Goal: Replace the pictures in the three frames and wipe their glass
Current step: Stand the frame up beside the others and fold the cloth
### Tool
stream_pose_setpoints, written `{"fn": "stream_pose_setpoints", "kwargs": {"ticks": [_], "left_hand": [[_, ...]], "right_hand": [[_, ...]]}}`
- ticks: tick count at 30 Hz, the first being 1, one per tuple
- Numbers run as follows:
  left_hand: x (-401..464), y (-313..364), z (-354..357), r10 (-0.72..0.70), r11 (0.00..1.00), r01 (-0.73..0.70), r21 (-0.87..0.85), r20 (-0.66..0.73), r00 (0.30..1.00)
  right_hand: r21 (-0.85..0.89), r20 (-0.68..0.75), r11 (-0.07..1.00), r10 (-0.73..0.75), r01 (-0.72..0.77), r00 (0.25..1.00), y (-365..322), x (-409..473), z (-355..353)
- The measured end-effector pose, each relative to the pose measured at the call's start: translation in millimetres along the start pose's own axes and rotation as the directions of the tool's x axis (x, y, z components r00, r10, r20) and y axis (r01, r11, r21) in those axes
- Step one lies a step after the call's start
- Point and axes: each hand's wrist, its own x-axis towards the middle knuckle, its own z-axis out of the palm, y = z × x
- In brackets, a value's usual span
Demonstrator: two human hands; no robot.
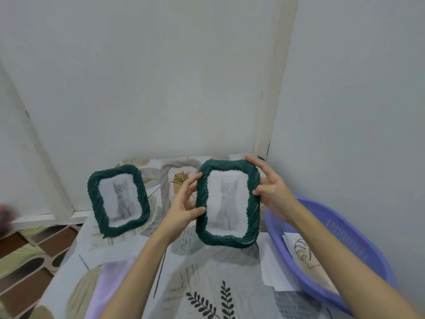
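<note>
Our left hand (184, 203) and right hand (271, 192) grip the side edges of a green cat frame (227, 203), upright above the patterned tablecloth (207, 284). Second green frame (118, 201) stands near back-left corner; white frame (170, 180) behind; purple basket (345, 238) at right edge, white walls.

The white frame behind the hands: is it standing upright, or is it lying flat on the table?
Upright. The white frame stands on its lower edge, facing the camera, partly hidden by the left hand. Its support is not visible.
</note>
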Motion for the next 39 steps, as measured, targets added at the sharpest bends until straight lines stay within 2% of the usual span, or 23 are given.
{"fn": "stream_pose_setpoints", "kwargs": {"ticks": [6,13,24,35,39], "left_hand": [[74,-20,9,0.052,0.967,-0.043,0.25,-0.027,0.998],[126,-67,7,0.008,0.952,-0.006,0.306,-0.007,1.0],[154,-90,19,-0.028,0.934,0.014,0.357,0.036,0.999],[152,-94,24,-0.015,0.891,-0.007,0.454,0.046,0.999],[153,-94,25,0.004,0.886,-0.018,0.464,0.032,0.999]], "right_hand": [[0.029,-0.091,1.0,0.013,-0.011,0.996,15,58,-37],[-0.035,-0.18,0.998,0.041,-0.048,0.983,54,95,-73],[-0.108,-0.228,0.993,0.028,-0.054,0.973,72,102,-105],[0.01,-0.228,0.997,0.077,-0.077,0.971,74,92,-109],[0.002,-0.232,0.997,0.076,-0.078,0.97,71,94,-105]]}}
